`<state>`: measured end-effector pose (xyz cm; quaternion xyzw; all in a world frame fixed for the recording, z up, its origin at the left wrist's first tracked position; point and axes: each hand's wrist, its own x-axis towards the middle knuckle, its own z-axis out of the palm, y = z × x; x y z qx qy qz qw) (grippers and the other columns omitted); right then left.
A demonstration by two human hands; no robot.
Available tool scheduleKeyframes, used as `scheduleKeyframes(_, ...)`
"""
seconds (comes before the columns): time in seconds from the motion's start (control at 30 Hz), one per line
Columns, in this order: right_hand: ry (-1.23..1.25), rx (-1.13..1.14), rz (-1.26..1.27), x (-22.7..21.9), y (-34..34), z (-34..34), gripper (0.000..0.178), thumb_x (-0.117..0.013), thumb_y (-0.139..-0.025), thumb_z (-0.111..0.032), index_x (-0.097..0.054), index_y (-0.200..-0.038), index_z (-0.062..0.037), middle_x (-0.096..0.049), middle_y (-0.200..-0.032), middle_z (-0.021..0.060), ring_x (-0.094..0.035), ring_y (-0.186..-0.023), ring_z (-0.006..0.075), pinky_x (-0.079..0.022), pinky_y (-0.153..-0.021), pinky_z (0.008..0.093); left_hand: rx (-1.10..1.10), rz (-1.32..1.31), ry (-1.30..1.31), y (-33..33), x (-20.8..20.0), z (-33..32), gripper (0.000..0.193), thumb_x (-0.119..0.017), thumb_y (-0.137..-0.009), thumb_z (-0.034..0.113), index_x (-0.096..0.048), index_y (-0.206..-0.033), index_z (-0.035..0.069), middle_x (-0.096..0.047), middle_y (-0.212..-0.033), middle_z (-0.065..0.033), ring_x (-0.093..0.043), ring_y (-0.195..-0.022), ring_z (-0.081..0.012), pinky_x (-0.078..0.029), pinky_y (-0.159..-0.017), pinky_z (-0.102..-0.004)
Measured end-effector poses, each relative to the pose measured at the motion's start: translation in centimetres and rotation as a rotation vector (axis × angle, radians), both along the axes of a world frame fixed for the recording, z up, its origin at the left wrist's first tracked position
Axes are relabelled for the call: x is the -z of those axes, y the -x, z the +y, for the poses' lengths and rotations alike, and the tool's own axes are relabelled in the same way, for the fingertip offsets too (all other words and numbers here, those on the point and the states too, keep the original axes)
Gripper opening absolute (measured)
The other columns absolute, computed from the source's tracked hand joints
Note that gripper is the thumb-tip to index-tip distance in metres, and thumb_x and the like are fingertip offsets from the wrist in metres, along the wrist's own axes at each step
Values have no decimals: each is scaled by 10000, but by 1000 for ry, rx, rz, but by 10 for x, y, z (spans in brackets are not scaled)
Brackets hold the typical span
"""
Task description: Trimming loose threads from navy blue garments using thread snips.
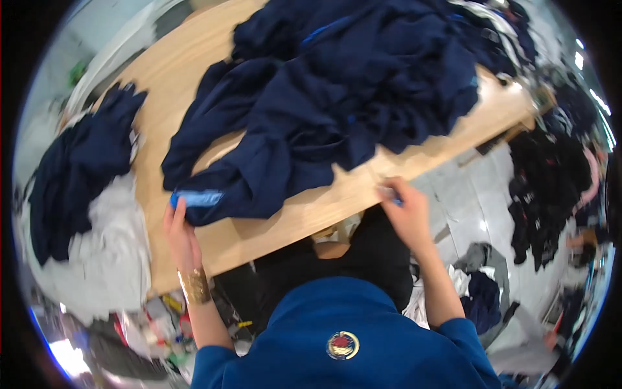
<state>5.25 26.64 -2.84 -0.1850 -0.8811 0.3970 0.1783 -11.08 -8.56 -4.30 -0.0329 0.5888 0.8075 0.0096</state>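
The left hand [181, 235] pinches the cuff end of a navy garment [269, 152], thumb against its light-blue strip [202, 198], left of centre in the frame. The right hand [409, 211], near mid-frame, has its fingers drawn narrow around something small, too blurred to tell. From here the handling looks partway along: the strip lies on the cuff, yet the garment sprawls rumpled and unfolded, its far part merging into the navy heap at upper centre, which crowds the surface [243, 236]. White cloth [110, 240] and dark cloth [78, 175] hang at left; black garments [544, 188] pile at right.
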Motion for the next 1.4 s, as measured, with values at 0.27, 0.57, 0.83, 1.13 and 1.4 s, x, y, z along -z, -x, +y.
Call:
scheduleKeyframes(0.27, -28, 65, -147, 21, -14, 13, 128, -615, -816, -124, -588, -877, -15, -600, -733, 171, -587, -665, 329, -453, -603, 333, -259, 64, 785, -12, 29, -56, 243, -584, -881, 157, -567, -1094, 43, -579, -1093, -81, -557, -939, -118, -438, -779, -255)
scheduleKeyframes(0.57, 43, -141, -103, 26, 28, -28, 157, -595, -835, -126, -611, -935, -6, -620, -779, 157, -604, -683, 262, -460, -625, 312, 381, 562, 845, -60, 6, 90, 169, -616, -795, 21, -618, -964, 38, -610, -979, -79, -582, -908, -212, -475, -723, -282)
scheduleKeyframes(0.83, 80, -157, -71, 9, 35, -30, 143, -572, -808, -88, -577, -911, 11, -599, -826, 197, -581, -749, 376, -462, -657, 401, 281, 504, 780, -23, 16, 144, 161, -636, -782, 85, -622, -939, 58, -595, -923, -81, -566, -846, -223, -464, -688, -297)
scheduleKeyframes(1.13, 113, -107, 9, 24, 16, -10, 139, -584, -849, -120, -620, -916, -4, -638, -794, 129, -595, -674, 214, -456, -647, 279, 496, 583, 902, -25, 24, 119, 211, -656, -727, 74, -618, -927, 20, -609, -872, -121, -572, -842, -286, -456, -754, -334)
scheduleKeyframes(1.4, 174, -68, -247, 18, 7, -11, 133, -609, -836, -112, -618, -918, -7, -646, -814, 133, -628, -722, 220, -482, -668, 292, 541, 595, 1005, -53, 5, 36, 207, -661, -663, -4, -651, -864, 46, -626, -843, -68, -571, -842, -246, -459, -756, -327)
